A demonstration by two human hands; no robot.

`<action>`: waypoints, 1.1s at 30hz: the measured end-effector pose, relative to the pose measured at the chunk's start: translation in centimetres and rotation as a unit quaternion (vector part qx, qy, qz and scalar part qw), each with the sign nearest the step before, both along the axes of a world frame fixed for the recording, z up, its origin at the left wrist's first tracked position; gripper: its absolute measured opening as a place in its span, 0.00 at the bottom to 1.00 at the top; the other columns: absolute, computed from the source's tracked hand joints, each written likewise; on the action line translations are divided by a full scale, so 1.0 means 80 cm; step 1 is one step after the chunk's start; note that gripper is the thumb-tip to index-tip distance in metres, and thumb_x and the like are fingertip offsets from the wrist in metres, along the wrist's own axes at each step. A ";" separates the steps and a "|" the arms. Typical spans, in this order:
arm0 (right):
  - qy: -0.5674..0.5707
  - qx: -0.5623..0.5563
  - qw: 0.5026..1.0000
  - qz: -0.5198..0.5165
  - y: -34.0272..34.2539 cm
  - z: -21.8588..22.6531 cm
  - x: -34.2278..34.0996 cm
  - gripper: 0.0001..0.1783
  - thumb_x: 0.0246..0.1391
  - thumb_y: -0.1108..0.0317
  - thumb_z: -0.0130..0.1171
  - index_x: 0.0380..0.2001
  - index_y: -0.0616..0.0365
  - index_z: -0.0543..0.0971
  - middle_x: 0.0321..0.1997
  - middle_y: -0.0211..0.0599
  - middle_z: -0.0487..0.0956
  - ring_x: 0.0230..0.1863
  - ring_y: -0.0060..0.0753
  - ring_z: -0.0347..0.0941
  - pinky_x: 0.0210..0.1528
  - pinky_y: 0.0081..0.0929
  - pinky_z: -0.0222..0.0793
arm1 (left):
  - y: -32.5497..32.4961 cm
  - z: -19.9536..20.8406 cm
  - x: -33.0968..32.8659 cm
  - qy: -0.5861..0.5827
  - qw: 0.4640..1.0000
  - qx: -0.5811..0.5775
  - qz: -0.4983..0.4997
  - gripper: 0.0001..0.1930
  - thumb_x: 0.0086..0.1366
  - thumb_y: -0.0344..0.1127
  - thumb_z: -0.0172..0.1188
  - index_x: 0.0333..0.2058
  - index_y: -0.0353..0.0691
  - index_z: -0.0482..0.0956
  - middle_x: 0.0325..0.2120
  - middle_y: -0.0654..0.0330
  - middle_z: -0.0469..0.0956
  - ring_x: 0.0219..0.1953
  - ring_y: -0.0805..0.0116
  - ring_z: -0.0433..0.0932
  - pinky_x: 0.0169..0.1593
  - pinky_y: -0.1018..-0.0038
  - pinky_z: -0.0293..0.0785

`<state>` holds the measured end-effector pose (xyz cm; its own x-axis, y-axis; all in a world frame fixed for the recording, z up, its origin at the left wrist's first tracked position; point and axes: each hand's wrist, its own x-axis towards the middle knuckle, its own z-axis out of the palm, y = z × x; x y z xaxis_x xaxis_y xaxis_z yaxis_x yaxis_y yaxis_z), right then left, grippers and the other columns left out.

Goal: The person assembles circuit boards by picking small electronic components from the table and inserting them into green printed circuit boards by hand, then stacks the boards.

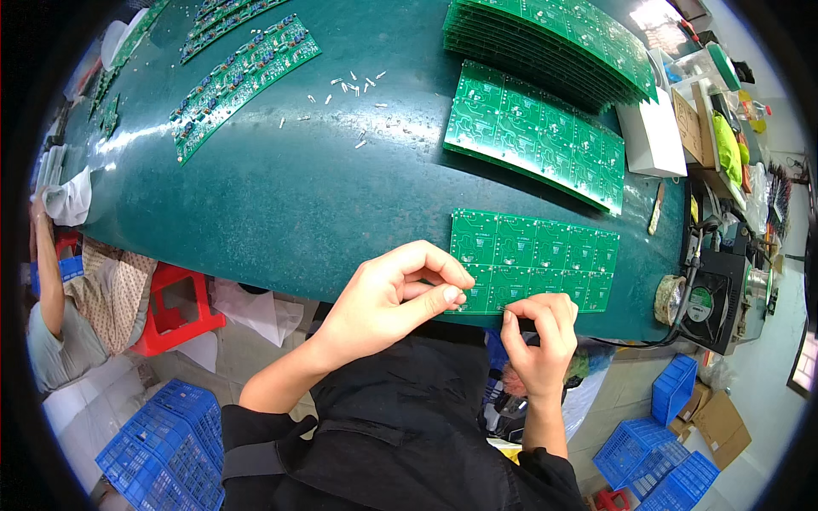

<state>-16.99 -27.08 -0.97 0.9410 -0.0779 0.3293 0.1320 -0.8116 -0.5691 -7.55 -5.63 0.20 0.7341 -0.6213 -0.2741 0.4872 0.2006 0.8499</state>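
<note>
A green circuit board panel [558, 247] lies flat near the table's front edge. Over its left end my left hand [396, 289] is closed, thumb and fingertips pinched together; anything between them is too small to make out. My right hand [545, 336] is at the board's front edge, fingers curled and thumb tip against the forefinger; what it pinches, if anything, is hidden. Several small pale components [356, 88] are scattered on the table beyond my left hand. Past the panel rests a lower stack of similar boards [532, 136], with a taller stack [554, 43] behind it.
Populated boards [243, 81] lie at the far left of the green table [256, 204]. On the right are a white box [652, 136], a tape roll [669, 298] and a black fan unit [720, 298]. Another person [64, 298] sits at left beside a red stool [179, 311]. Blue crates [166, 447] stand below.
</note>
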 end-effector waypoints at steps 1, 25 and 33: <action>-0.002 -0.016 1.000 0.002 0.001 0.001 0.000 0.13 0.37 0.78 0.69 0.28 0.52 0.79 0.28 0.28 0.76 0.33 0.34 0.73 0.42 0.33 0.61 | -0.001 -0.001 -0.001 -0.048 0.999 0.011 0.006 0.06 0.69 0.23 0.57 0.43 0.32 0.75 0.40 0.59 0.77 0.43 0.73 0.78 0.50 0.76 0.77; -0.017 -0.052 0.998 0.021 0.008 0.001 -0.001 0.16 0.38 0.79 0.69 0.32 0.54 0.78 0.31 0.32 0.75 0.33 0.38 0.72 0.39 0.36 0.64 | -0.009 -0.002 -0.011 -0.060 0.997 0.036 -0.021 0.09 0.66 0.23 0.61 0.42 0.34 0.71 0.36 0.58 0.78 0.38 0.73 0.79 0.43 0.76 0.79; 0.002 -0.062 0.998 0.033 0.007 0.010 0.002 0.15 0.40 0.80 0.69 0.34 0.55 0.80 0.32 0.31 0.76 0.34 0.37 0.73 0.40 0.35 0.65 | -0.023 0.005 -0.015 -0.013 0.999 0.029 -0.039 0.09 0.67 0.23 0.61 0.42 0.34 0.71 0.36 0.56 0.80 0.38 0.73 0.81 0.42 0.76 0.81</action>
